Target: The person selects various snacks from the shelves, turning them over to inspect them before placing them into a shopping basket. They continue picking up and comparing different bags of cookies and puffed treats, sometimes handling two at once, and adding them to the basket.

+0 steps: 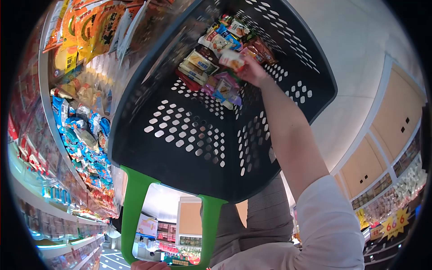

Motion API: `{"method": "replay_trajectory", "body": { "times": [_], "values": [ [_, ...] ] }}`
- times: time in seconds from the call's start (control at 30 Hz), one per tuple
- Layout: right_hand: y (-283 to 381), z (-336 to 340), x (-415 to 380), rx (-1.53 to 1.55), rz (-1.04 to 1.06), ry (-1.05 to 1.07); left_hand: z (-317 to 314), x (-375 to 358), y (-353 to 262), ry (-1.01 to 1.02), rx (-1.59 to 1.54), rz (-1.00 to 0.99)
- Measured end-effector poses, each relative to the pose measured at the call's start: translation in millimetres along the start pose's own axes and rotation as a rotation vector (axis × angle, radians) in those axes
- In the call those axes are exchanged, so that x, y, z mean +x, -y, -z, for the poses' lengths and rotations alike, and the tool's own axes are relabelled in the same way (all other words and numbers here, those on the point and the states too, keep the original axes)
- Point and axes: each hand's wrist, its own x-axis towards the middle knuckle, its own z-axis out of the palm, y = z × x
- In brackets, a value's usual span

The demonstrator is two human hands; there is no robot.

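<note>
A dark grey shopping basket (180, 166) with perforated walls and a green handle (133, 202) fills the middle of the view. My left hand (150, 265) shows only in part at the bottom edge, closed around the handle's grip. Deep inside the basket, my right hand (254, 73) grips a white and red snack packet (231, 59), blurred by motion. Around it lie several packaged snacks: a blue packet (228, 37), a red-brown packet (263, 50), a pale yellow packet (201, 62) and a purple packet (226, 87).
Close on the left, shelves hold orange snack bags (92, 29) and blue-wrapped sweets (81, 130). More stocked shelves with wooden cabinet doors (391, 103) curve along the right. A yellow price sign (395, 223) hangs at lower right. My legs (267, 211) are just beyond the handle.
</note>
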Motion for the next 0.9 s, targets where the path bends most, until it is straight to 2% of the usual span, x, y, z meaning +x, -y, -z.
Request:
{"method": "replay_trajectory", "body": {
  "times": [0.03,0.07,0.1,0.17,0.2,0.23,0.3,0.4,0.47,0.53,0.57,0.63,0.73,0.83,0.9],
  "values": [
    [11.9,10.1,6.2,0.042,-0.020,0.033,0.8,-0.4,1.6,0.010,0.001,0.008],
    [16.7,9.6,21.6,0.105,0.121,-0.063,0.5,0.4,2.3,0.014,0.006,0.007],
    [30.5,4.4,27.1,0.167,0.112,-0.080,0.8,0.5,1.7,0.029,0.014,0.019],
    [52.9,23.1,65.6,0.007,0.231,0.171,2.5,1.1,-1.2,0.072,0.025,0.053],
    [65.0,1.1,61.1,0.011,0.254,-0.039,4.0,0.6,-2.3,0.088,0.029,0.068],
    [73.4,-0.6,75.4,0.071,0.263,0.014,4.5,1.1,-3.2,0.102,0.034,0.082],
    [83.6,-24.8,64.1,0.056,0.371,-0.155,7.0,-1.0,-5.9,0.118,0.040,0.097],
    [54.9,-11.5,81.4,-0.193,0.542,-0.452,8.0,-3.8,-6.8,0.127,0.040,0.098],
    [6.4,-6.9,80.1,-0.245,0.564,-0.652,10.4,-2.8,-6.6,0.117,0.030,0.091],
    [-27.0,-13.9,40.4,-0.931,0.236,-0.759,12.1,-1.7,-7.4,0.110,0.025,0.084],
    [-38.3,-22.4,18.0,-1.099,-0.038,-0.619,11.5,-1.1,-7.3,0.109,0.025,0.083],
    [-88.8,-20.5,17.4,-1.181,-0.142,-0.767,12.5,-0.5,-7.8,0.108,0.021,0.082],
    [-125.0,-8.6,44.6,-1.235,-0.110,-0.525,13.2,-0.7,-9.2,0.115,0.028,0.096],
    [-136.9,-12.5,49.4,-0.855,-0.072,-0.445,10.0,1.1,-9.5,0.136,0.035,0.109],
    [-135.5,-16.9,51.5,-0.735,-0.073,-0.397,12.4,4.5,-11.6,0.174,0.032,0.134]
  ]
}}
